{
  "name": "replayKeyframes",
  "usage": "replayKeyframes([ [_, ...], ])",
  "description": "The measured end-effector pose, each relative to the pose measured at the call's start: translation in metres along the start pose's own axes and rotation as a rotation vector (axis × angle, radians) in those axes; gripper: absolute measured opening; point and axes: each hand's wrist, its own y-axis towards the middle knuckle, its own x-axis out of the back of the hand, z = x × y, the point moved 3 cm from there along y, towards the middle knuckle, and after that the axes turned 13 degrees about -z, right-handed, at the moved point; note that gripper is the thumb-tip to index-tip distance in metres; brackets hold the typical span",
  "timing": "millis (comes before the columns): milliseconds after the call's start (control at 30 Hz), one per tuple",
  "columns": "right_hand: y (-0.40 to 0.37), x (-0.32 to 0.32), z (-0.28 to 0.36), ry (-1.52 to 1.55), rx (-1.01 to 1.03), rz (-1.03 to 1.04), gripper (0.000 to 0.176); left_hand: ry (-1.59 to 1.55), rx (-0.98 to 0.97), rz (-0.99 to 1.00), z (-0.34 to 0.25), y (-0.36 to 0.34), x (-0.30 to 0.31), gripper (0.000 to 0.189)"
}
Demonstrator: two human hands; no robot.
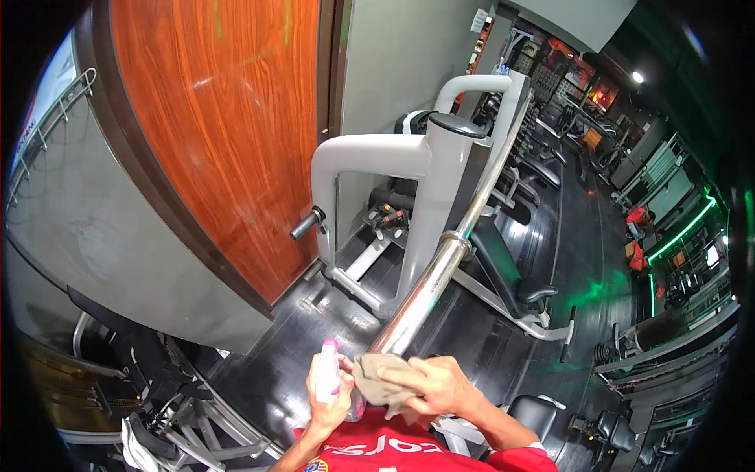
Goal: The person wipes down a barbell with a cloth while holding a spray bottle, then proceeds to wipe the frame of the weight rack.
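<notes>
My left hand point(332, 401) is closed around a spray bottle point(328, 368) with a white and pink head, close to my chest. A grey-beige cloth point(383, 383) is gripped in my right hand point(446, 385), its fingers pressed over the fabric. The cloth overlaps the near end of a metal barbell point(422, 297), hiding that tip. From there the bar runs away from me, up and to the right, along the grey rack uprights point(448, 169).
A padded bench point(503, 256) stands right of the rack. On the left are a wooden door point(228, 126) and a grey wall point(102, 212), with exercise machine frames point(189, 429) below. Black floor point(543, 362) stretches toward more gym equipment. A person point(641, 224) in red is far right.
</notes>
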Motion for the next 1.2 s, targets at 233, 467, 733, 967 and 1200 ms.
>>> replayKeyframes([
  [233,0.025,0.036,-0.083,-0.356,-0.386,-0.368,0.05,0.164,-0.109,0.043,-0.013,0.003,-0.003,0.043],
  [467,0.021,0.039,-0.087,-0.185,-0.47,-0.438,0.042,0.387,-0.247,0.067,-0.023,0.002,-0.008,0.06],
  [733,0.043,0.046,-0.104,-0.192,-0.525,-0.473,0.033,0.497,-0.722,0.146,-0.033,0.001,-0.012,0.059],
  [967,-0.003,-0.009,0.0,-0.063,0.028,-0.118,0.059,-0.227,0.021,-0.041,0.005,-0.001,0.021,0.066],
  [1200,0.029,0.029,-0.076,-0.235,-0.163,-0.365,0.042,-0.248,0.008,0.067,0.002,-0.005,0.031,0.054],
])
